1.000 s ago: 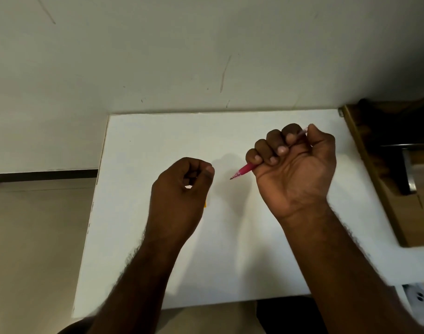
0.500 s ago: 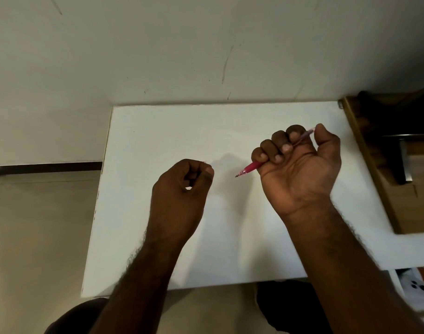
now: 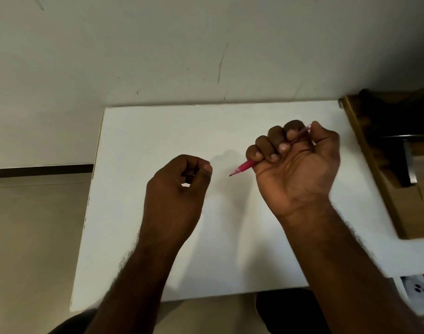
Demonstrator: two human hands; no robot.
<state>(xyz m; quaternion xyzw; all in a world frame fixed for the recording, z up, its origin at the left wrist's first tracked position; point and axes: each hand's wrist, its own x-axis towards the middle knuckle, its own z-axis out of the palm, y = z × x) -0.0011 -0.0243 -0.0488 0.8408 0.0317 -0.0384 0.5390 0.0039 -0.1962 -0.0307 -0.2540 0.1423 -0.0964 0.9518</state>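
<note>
My right hand (image 3: 295,169) is clenched round a pink pen (image 3: 245,167), palm turned up towards me, all four fingers (image 3: 276,141) curled over the barrel and the thumb closing the far end. The pen slants across my fist, its dark tip pointing left and near, out over the white worktop (image 3: 158,131); I cannot tell whether the tip touches it. My left hand (image 3: 179,186) is well apart to the left, curled with the thumb against the fingertips; whether it holds anything I cannot tell. A wooden cabinet (image 3: 379,189) stands at the right edge.
</note>
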